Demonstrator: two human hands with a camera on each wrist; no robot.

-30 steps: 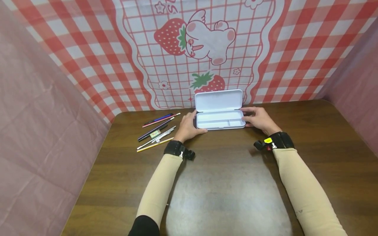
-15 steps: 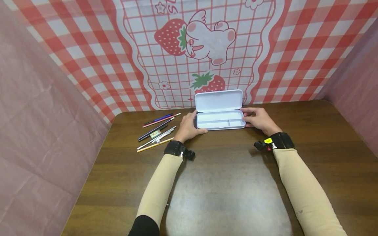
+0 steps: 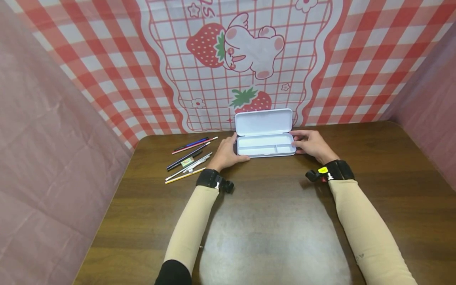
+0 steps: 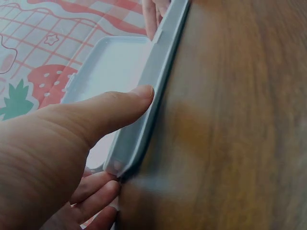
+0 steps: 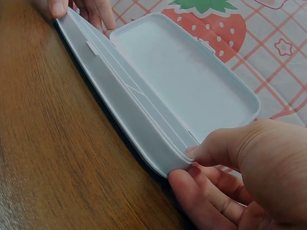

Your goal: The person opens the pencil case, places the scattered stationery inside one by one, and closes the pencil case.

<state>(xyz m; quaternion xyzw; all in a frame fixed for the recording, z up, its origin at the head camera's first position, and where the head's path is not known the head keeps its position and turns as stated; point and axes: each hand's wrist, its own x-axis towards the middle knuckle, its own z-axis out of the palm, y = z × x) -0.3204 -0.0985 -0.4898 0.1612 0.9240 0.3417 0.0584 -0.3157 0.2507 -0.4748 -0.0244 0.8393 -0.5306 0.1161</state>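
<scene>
A white pencil case (image 3: 254, 140) lies at the back of the table with its lid (image 3: 263, 122) raised; its divided tray holds nothing. My left hand (image 3: 226, 153) grips the left end, and the left wrist view shows that thumb (image 4: 127, 103) along the front wall with the fingers round the end. At the right end my right hand (image 3: 313, 145) pinches the case. Its thumb (image 5: 216, 148) presses over the rim in the right wrist view, while the other fingers (image 5: 196, 196) curl below against the outside.
Left of the case lie several pens and pencils, among them a yellow pencil (image 3: 185, 176) and a red one (image 3: 192, 146). A small eraser (image 3: 187, 161) sits among them. A checked strawberry cloth (image 3: 249, 51) hangs right behind the wooden table (image 3: 270, 221).
My left wrist and forearm have shifted slightly to the left. Both hands keep their hold on the pencil case, which stays in place.
</scene>
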